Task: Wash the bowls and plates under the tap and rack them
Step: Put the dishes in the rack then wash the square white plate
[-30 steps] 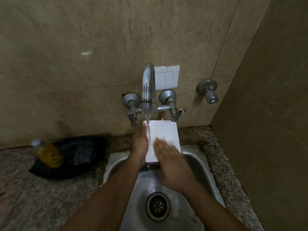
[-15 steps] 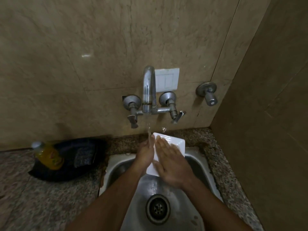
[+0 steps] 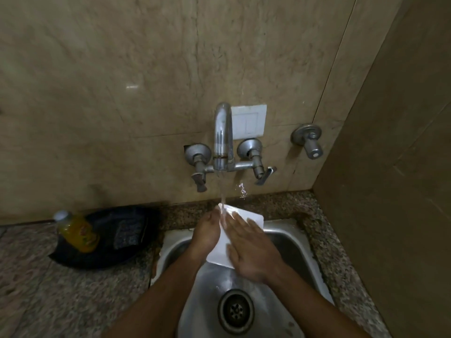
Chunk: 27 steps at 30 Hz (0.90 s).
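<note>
A white square plate (image 3: 251,217) is held over the steel sink (image 3: 290,242), tilted, with its far edge raised toward the wall. The running stream of water (image 3: 222,191) from the tap (image 3: 222,132) is met at the plate's far left corner, right beside the fingertips of the left hand (image 3: 206,234). The plate's left edge is gripped by that hand, its fingers curled round the rim. The right hand (image 3: 251,250) is laid flat on the plate's upper face, fingers straight and spread, so that much of the white surface is covered; only the far right corner and a strip along the near left edge are left showing. Motion blur is seen on the right hand.

Below the plate, the round drain (image 3: 235,312) is seen in the wet sink bottom. The tap is mounted on the tiled wall, with a lever valve at each side; a white switch plate (image 3: 249,121) is fixed just behind the spout, and a separate wall valve (image 3: 308,140) is set farther right.

On the speckled stone tabletop (image 3: 36,276), left of the sink, a dark pan (image 3: 109,237) is placed against the wall. A bottle of yellow liquid (image 3: 75,231) with a white cap is lying at its left side, and a dark scrub pad (image 3: 128,234) is resting inside the pan.
</note>
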### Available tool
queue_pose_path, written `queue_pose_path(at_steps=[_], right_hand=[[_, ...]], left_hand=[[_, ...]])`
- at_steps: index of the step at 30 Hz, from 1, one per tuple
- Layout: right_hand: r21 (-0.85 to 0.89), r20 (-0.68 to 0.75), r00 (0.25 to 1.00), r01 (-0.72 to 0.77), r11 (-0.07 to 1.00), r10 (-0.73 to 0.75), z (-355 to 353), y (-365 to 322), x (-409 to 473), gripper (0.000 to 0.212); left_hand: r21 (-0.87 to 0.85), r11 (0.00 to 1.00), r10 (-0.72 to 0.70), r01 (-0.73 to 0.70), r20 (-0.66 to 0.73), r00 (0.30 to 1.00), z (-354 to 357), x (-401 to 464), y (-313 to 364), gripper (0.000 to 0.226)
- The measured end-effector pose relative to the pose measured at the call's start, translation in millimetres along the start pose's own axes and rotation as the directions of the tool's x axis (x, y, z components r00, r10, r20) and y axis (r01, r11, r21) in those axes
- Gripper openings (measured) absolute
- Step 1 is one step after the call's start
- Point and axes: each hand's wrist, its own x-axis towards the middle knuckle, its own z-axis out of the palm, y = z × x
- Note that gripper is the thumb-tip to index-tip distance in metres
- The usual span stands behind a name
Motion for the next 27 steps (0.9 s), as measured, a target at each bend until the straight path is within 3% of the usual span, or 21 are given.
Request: queue_pose_path(at_steps=[4,8,11,14,16,18,19,20,22,24,27], right_hand=[[0.023,0.004,0.998,0.067,0.997,-0.067,4,-3,-2,0.071],[0.001,-0.012,1.000,0.010,1.000,-0.010,6,-7,5,0.069],[0.020,-0.005,0.998,0.059,0.998,-0.059,15,-16,-7,0.065],[-0.092,-0.020,0.999,-0.031,0.995,0.029,13,10,-8,0.061],[0.044,-0.119,0.983,-0.138,0.989,0.142,11,9,-4,0.062],[0.441,-0.289,0.867,-0.255,0.860,0.406,8,-2,-6,0.059],[0.640,-0.264,0.792,-0.283,0.714,0.551,8,-4,-9,0.055],[0.797,-0.139,0.754,-0.300,0.524,0.642,4,-3,-13,0.050],[0.917,0.221,0.745,-0.379,0.127,0.630,0,3,-17,0.033],[0.887,0.357,0.732,-0.460,0.034,0.580,-4,8,-23,0.024],[0.888,0.339,0.726,-0.457,0.052,0.598,-4,15,-33,0.024]], left_hand=[[-0.048,0.999,-0.012,0.012,-0.017,1.000,-3,3,-4,0.041],[-0.025,1.000,-0.008,0.006,-0.056,0.998,-7,-1,-6,0.042],[-0.034,0.999,0.007,-0.010,-0.073,0.997,-15,-3,-5,0.041],[-0.050,0.997,-0.065,0.059,-0.120,0.991,-20,-7,-17,0.047],[-0.073,0.995,-0.072,0.064,-0.120,0.990,-18,-10,-18,0.047],[-0.129,0.989,-0.078,0.066,-0.093,0.993,-18,-14,-10,0.043],[-0.168,0.982,-0.095,0.083,-0.066,0.993,-19,-15,-7,0.041],[-0.199,0.973,-0.129,0.121,-0.027,0.991,-19,-16,-4,0.038],[-0.243,0.948,-0.197,0.205,0.054,0.979,-17,-17,-5,0.038],[-0.260,0.926,-0.251,0.273,0.114,0.961,-13,-18,-10,0.046],[-0.277,0.908,-0.264,0.314,0.204,0.943,-9,-20,-19,0.042]])
